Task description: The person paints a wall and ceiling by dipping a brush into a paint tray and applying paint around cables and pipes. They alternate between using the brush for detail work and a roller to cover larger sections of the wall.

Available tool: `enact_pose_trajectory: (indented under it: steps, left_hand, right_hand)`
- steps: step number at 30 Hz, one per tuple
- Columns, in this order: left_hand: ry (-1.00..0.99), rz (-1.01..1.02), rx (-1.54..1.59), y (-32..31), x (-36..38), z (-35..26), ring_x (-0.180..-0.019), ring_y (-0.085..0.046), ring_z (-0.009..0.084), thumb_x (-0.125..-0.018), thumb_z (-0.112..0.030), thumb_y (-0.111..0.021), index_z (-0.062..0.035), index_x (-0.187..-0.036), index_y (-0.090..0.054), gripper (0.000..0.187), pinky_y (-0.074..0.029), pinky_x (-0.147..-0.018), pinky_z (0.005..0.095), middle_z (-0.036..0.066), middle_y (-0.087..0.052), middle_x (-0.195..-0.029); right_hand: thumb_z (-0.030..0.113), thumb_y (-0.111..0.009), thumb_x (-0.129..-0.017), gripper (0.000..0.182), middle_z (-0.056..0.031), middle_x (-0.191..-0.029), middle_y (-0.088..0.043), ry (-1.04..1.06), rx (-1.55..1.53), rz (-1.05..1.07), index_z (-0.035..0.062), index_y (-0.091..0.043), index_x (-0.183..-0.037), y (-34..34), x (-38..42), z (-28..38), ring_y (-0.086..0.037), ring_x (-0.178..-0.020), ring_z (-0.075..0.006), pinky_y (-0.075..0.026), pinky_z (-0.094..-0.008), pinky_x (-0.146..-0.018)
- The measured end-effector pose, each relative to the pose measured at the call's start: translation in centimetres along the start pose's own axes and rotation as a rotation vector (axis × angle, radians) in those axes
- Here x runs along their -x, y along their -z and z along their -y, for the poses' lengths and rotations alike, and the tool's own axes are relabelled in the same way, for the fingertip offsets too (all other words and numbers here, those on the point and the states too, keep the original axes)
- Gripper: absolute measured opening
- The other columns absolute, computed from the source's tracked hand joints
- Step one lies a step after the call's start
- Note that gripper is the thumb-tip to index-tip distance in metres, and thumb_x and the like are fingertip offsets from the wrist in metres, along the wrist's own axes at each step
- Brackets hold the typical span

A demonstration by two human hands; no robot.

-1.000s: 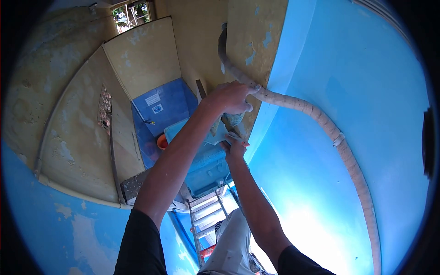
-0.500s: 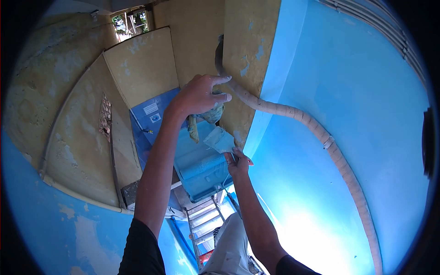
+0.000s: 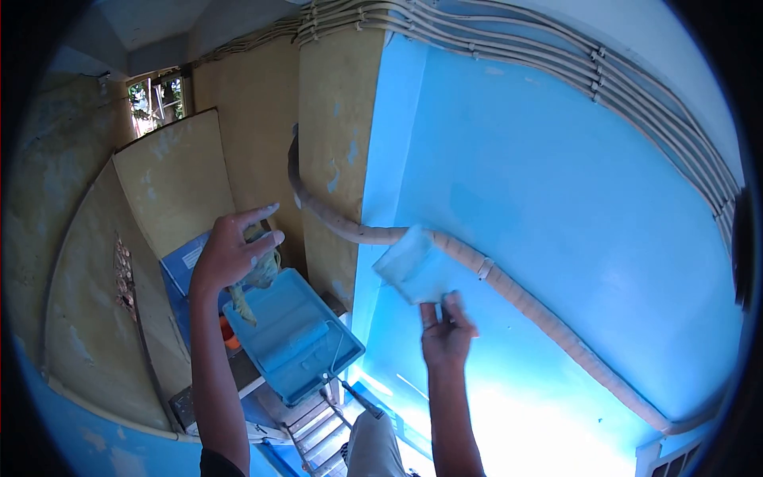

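My left hand (image 3: pixel 230 253) is at left centre, thumb and forefinger stretched out, its other fingers curled on a greenish, paint-stained cloth (image 3: pixel 262 270). The cloth hangs over the upper left of a blue paint tray (image 3: pixel 294 298). Inside the tray a roller rests, with its handle toward the lower right. My right hand (image 3: pixel 447 334) pinches the lower edge of a thin, pale blue rectangular piece (image 3: pixel 413 266), raised in front of the blue wall and the wrapped pipe. Whether the piece touches the wall I cannot tell.
A wrapped pipe (image 3: pixel 540 308) runs diagonally across the blue wall (image 3: pixel 509 167). Thin conduits (image 3: pixel 548 48) line the top. A yellowish pillar (image 3: pixel 338 143) stands behind the tray. Below are ladder rungs (image 3: pixel 318 433) and my trousered leg (image 3: pixel 373 445). An orange object (image 3: pixel 229 334) sits left of the tray.
The view has turned to the right. My right hand has lifted the pale piece from beside the tray and pillar to the blue wall. My left hand still has the cloth.
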State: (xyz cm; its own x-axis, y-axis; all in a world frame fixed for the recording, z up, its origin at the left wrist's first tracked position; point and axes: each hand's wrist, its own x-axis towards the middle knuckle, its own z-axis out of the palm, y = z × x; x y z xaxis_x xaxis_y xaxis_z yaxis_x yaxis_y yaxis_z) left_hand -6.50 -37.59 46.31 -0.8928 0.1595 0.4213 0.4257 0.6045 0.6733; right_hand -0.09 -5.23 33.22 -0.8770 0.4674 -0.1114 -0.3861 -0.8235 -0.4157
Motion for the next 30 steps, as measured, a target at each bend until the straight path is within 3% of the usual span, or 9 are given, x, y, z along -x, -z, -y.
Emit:
enact_pose_trajectory:
  steps: [2,4,9,16,19,24,26,28,30]
  left_hand:
    - [-0.13,-0.03,-0.003,-1.0,1.1,0.4,-0.109,-0.068,0.0252,-0.086,-0.024,-0.075,0.0021,-0.133,-0.06,0.056,-0.05,-0.097,0.0346,0.026,-0.067,-0.124]
    - [0.001,0.067,0.151,-2.4,2.3,-0.8,-0.122,-0.062,0.0258,-0.087,-0.024,-0.074,0.0032,-0.133,-0.06,0.055,-0.047,-0.103,0.034,0.028,-0.064,-0.127]
    - [-0.105,0.153,0.253,-8.4,4.5,-2.2,-0.119,-0.065,0.0274,-0.088,-0.027,-0.075,0.0005,-0.137,-0.058,0.059,-0.048,-0.103,0.0353,0.024,-0.064,-0.129]
    - [-0.09,0.363,0.338,-14.7,6.4,-4.4,-0.099,-0.072,0.0227,-0.09,-0.039,-0.072,-0.0093,-0.141,-0.056,0.061,-0.054,-0.091,0.0372,0.022,-0.071,-0.117]
    - [-0.058,0.393,0.323,-15.5,7.4,-3.3,-0.09,-0.073,0.0201,-0.09,-0.041,-0.071,-0.0123,-0.142,-0.056,0.062,-0.056,-0.086,0.0384,0.022,-0.072,-0.112]
    - [-0.047,0.379,0.247,-15.8,8.9,-0.7,-0.082,-0.075,0.0199,-0.089,-0.044,-0.071,-0.0136,-0.141,-0.058,0.061,-0.058,-0.085,0.0379,0.017,-0.072,-0.116]
    - [-0.097,0.344,0.249,-16.8,9.1,-0.2,-0.082,-0.075,0.0209,-0.089,-0.044,-0.071,-0.0139,-0.141,-0.058,0.061,-0.058,-0.085,0.0378,0.016,-0.072,-0.117]
    - [-0.146,0.307,0.253,-17.3,9.3,-0.2,-0.082,-0.075,0.0218,-0.089,-0.045,-0.071,-0.0141,-0.14,-0.059,0.061,-0.059,-0.086,0.0377,0.015,-0.071,-0.118]
    - [-0.025,0.413,0.298,-17.1,9.9,-1.6,-0.086,-0.075,0.0226,-0.089,-0.046,-0.071,-0.0145,-0.141,-0.058,0.062,-0.058,-0.087,0.0375,0.015,-0.072,-0.117]
  right_hand:
    - [0.0,-0.066,-0.089,0.045,-0.0145,-0.124,-0.057,0.251,0.05,0.117,-0.0031,-0.049,-0.13,-4.4,0.1,4.1,-0.06,-0.115,-0.0315,-0.057,-0.0473,-0.096]
    - [0.001,-0.069,-0.088,0.052,-0.0161,-0.123,-0.056,0.462,0.111,0.218,-0.0054,-0.045,-0.134,-7.6,-2.1,7.2,-0.064,-0.107,-0.0314,-0.057,-0.0431,-0.093]
    - [-0.001,-0.075,-0.083,0.027,-0.0186,-0.102,-0.067,0.93,0.221,0.367,-0.0126,-0.064,-0.105,-18.3,-6.5,8.8,-0.07,-0.09,-0.0241,-0.063,-0.0361,-0.083]
    - [-0.003,-0.075,-0.081,0.02,-0.0178,-0.099,-0.069,1.06,0.344,0.353,-0.01,-0.068,-0.098,-23.4,-10.4,8.8,-0.07,-0.085,-0.0225,-0.062,-0.0332,-0.079]
    - [-0.006,-0.072,-0.083,0.015,-0.0153,-0.098,-0.071,1.342,0.399,0.267,-0.0095,-0.07,-0.097,-22.3,-10.0,10.4,-0.07,-0.086,-0.0211,-0.059,-0.0313,-0.074]
    - [-0.009,-0.07,-0.082,0.013,-0.016,-0.101,-0.073,1.505,0.52,0.245,-0.0042,-0.072,-0.094,-21.5,-6.9,10.5,-0.071,-0.088,-0.0229,-0.058,-0.0319,-0.077]
    - [-0.006,-0.071,-0.082,0.013,-0.0123,-0.098,-0.074,1.979,0.888,0.421,0.0012,-0.072,-0.092,-21.8,-7.6,10.2,-0.073,-0.087,-0.0262,-0.059,-0.0334,-0.077]
    - [-0.005,-0.074,-0.075,0.023,-0.0121,-0.103,-0.073,2.06,1.056,0.45,0.0078,-0.072,-0.093,-22.0,-7.1,10.3,-0.072,-0.092,-0.0299,-0.059,-0.0346,-0.077]
    - [0.001,-0.078,-0.067,0.029,-0.0116,-0.109,-0.072,2.319,1.459,0.687,0.0106,-0.071,-0.093,-22.7,-7.0,10.7,-0.07,-0.1,-0.0297,-0.06,-0.0365,-0.079]
